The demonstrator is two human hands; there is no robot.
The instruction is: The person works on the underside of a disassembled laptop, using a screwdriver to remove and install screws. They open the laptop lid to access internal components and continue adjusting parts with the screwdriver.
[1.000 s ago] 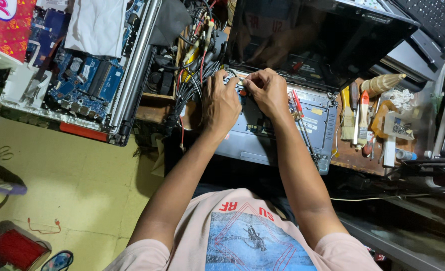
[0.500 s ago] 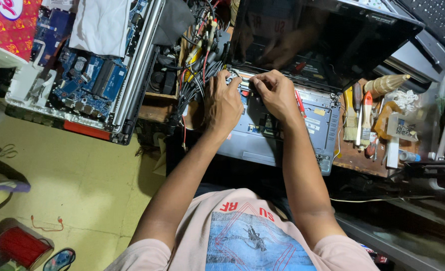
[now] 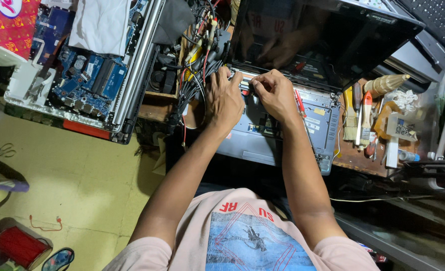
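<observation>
Both hands are bunched up at the back edge of the opened laptop base (image 3: 282, 135), right under the hinge line. The left hand (image 3: 224, 98) lies palm down, fingers curled toward the hinge strip. I can't tell if it's pinching anything or just bracing, since the knuckles hide the fingertips. The right hand (image 3: 275, 93) is curled tighter, thumb and fingers drawn together over a small part at that same strip. Too small to say what it is, or whether it's actually gripped. The two hands almost touch, so whatever they're on sits directly beneath the fingertips, at the rear middle of the base.

Just beside the right wrist a red-handled screwdriver (image 3: 299, 102) lies on the base. The dark screen (image 3: 322, 40) stands tilted right above the knuckles. A tangle of cables (image 3: 202, 45) hangs just left of the left hand.

Risk as I see it: two sets of fingers pulling on one tiny spot by the hinge could bend or tear something thin if the force goes sideways. A wrist bump could also roll that screwdriver off the base.

Further out: an exposed blue motherboard (image 3: 89, 75) at the desk's left end, brushes and tools (image 3: 358, 113) along the right side.
</observation>
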